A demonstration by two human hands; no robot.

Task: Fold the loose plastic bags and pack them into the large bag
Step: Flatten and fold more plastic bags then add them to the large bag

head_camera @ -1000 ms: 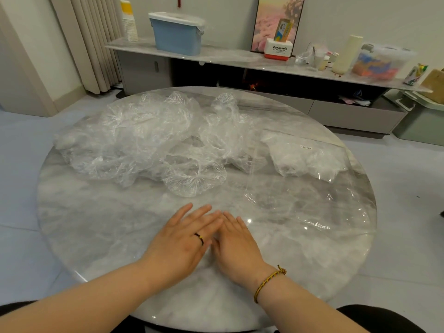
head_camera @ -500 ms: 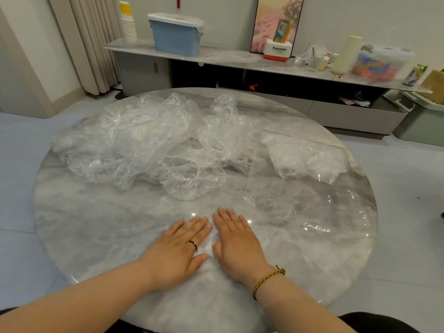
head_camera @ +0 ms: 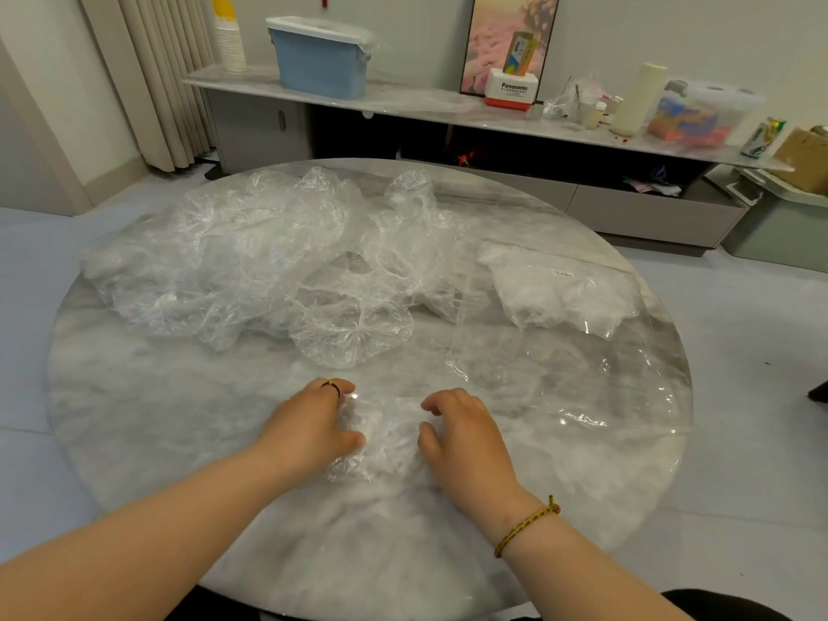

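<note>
In the head view, a round marble table [head_camera: 157, 405] is seen from above, with both hands set on its near part. The left hand [head_camera: 309, 425] and the right hand [head_camera: 461, 434] are held a little apart, fingers curled. Between them a small plastic bag [head_camera: 385, 437] lies crumpled on the table and is gripped at its left edge by the left hand and at its right edge by the right hand, each thumb laid on the film. A ring is worn on the left hand and a braided cord [head_camera: 528, 524] on the right wrist.

Farther back, on the left and middle of the table, a heap of loose plastic bags [head_camera: 251, 257] is spread, well apart from the hands. On the right side the large bag [head_camera: 560, 374] is laid flat, and a wad of white plastic [head_camera: 560, 293] is seen at its far end. Behind the table, a low shelf [head_camera: 403, 100] is set along the wall, and a blue box [head_camera: 320, 60] is carried on it.
</note>
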